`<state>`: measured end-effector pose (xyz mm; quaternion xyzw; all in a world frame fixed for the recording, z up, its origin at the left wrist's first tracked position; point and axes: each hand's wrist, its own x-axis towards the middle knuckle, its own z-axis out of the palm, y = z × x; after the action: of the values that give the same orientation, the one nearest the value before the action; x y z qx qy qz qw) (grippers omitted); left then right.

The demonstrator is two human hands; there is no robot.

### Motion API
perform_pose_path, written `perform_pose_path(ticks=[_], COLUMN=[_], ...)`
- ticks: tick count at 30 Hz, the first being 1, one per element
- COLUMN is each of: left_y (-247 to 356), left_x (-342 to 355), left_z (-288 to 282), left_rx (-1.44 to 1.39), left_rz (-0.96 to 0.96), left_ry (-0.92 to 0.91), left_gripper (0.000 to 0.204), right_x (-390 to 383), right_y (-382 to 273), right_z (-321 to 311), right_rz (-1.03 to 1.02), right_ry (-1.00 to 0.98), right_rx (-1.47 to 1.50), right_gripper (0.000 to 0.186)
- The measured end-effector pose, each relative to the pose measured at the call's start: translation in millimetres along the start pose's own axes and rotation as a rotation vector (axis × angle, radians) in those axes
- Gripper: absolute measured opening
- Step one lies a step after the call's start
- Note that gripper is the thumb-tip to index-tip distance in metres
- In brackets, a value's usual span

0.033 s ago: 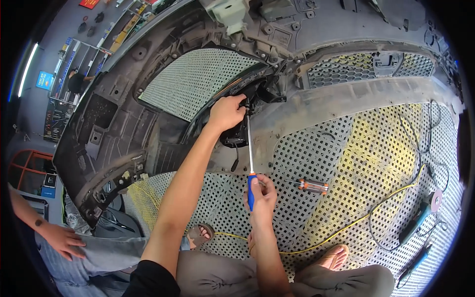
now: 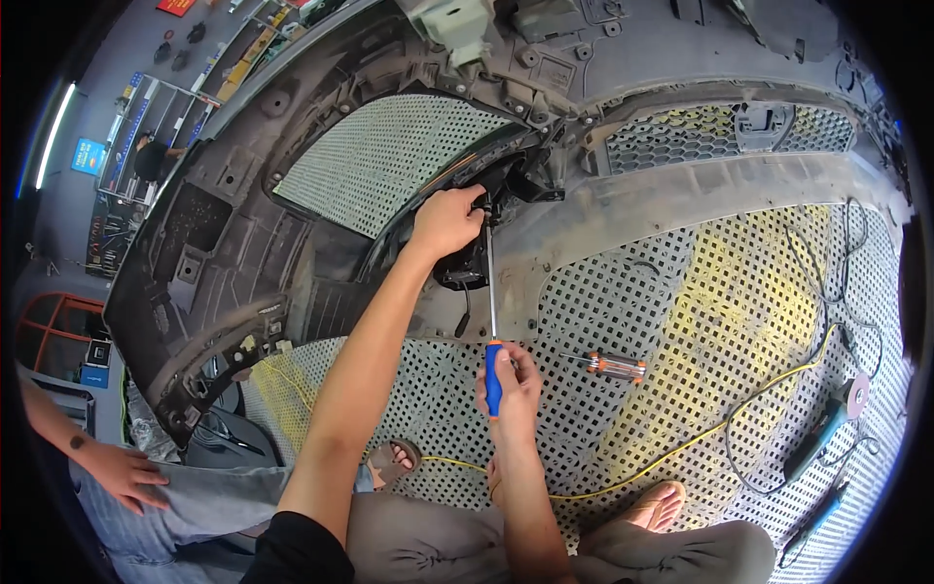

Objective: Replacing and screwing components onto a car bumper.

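Observation:
A large dark grey car bumper (image 2: 681, 195) lies inside-up across a perforated metal floor. My left hand (image 2: 446, 222) reaches up to a black bracket (image 2: 467, 268) inside the bumper, with its fingers curled on the bracket's top edge next to the screwdriver's tip. My right hand (image 2: 508, 384) grips the blue handle of a long screwdriver (image 2: 491, 292). Its thin shaft runs straight up from the handle to the bracket. The tip itself is hidden behind my left fingers.
A second screwdriver with an orange and clear handle (image 2: 613, 366) lies on the floor to the right. A yellow cable (image 2: 681, 448) crosses by my sandalled feet. An angle grinder (image 2: 827, 423) lies far right. Another person's hand (image 2: 122, 472) rests on a knee at lower left.

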<state>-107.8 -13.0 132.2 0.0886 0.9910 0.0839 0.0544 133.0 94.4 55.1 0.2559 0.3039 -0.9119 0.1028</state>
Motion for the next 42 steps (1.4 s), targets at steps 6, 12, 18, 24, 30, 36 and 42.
perform_pose_path(ticks=[6,12,18,24,30,36,42], left_y=[-5,-9,-10,-11,-7,-3,-9], left_x=[3,3,3,3,1,1,5], left_z=[3,9,10,10,7,4,9], left_rx=[0.030,0.037,0.025,0.052,0.037,0.061,0.071], left_rz=[0.007,0.074,0.070,0.088,0.055,0.017,0.036], left_ry=[-0.024,0.066,0.092,0.079,0.048,0.010,0.014], left_gripper=[0.038,0.044,0.042,0.041,0.037,0.038,0.038], right_x=[13,13,-1,-7,10,11,-8], right_y=[-3,-6,-10,-5,-20,-28,-23], right_z=[-16,-11,11,15,-12,-14,13], right_rz=[0.431,0.484,0.251,-0.033,0.444,0.453,-0.152], right_ry=[-0.297,-0.388,-0.051,0.136,-0.215,-0.284,0.151], right_rx=[0.697,0.620,0.223,-0.303,0.427,0.457,-0.401], right_gripper=[0.038,0.025,0.019,0.028,0.050,0.032,0.028])
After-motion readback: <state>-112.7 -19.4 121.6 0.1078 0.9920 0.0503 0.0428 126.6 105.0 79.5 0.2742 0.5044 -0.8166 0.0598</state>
